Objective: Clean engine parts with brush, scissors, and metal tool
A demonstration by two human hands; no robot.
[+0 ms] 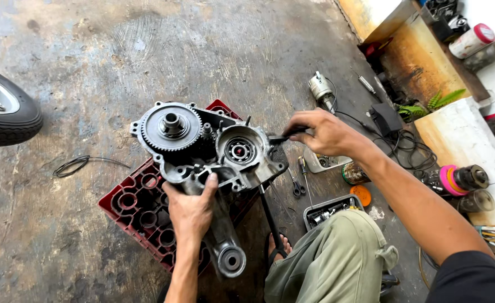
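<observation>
Grey cast-metal engine case [214, 154], its big toothed gear [172, 128] facing up, rests on a red plastic crate [141, 205] laid on the stained concrete floor [79, 67], a tyre [3, 115] well off to the crate's left. Left hand [191, 210] is wrapped shut around the case's lower arm just above the crate, while the right hand [320, 132] pinches a thin dark tool [278, 137] against the case's right edge. Propped on the ribbed crate, the case could likely rock or slide off if the tool is levered hard, or the tool could slip and nick fingers.
</observation>
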